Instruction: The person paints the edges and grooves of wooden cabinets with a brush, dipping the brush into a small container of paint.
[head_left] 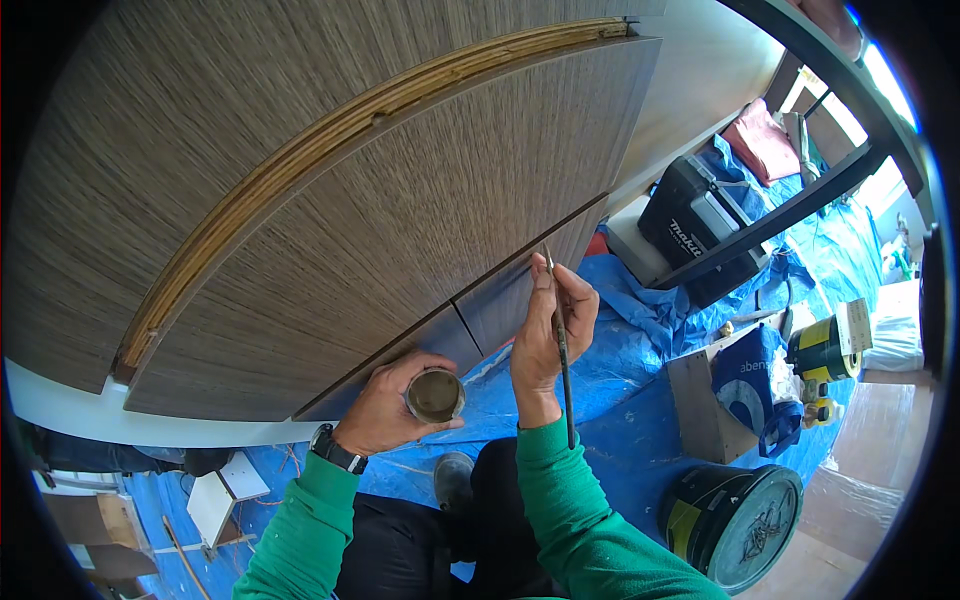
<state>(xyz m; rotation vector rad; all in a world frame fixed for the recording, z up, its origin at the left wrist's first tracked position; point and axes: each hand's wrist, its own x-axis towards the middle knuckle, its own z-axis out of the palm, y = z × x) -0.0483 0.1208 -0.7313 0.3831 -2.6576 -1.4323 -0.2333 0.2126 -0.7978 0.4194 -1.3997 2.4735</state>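
1. Black toolbox [690, 225], far right: a single word in bold white lettering on its side, readable.
2. Blue bag [745, 372], right: a short run of pale lower-case letters, readable, with a pale curved mark beneath it.
3. Dark green tub [812, 347], right: a yellow label, its print too small to read.
4. Dark green bucket [735, 520], near right: a yellow label, wording indistinct.

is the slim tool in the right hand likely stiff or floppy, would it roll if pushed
The slim tool is probably stiff, since it runs straight past the right hand. Being so slender, it looks light. Its rodlike shape might let it roll.
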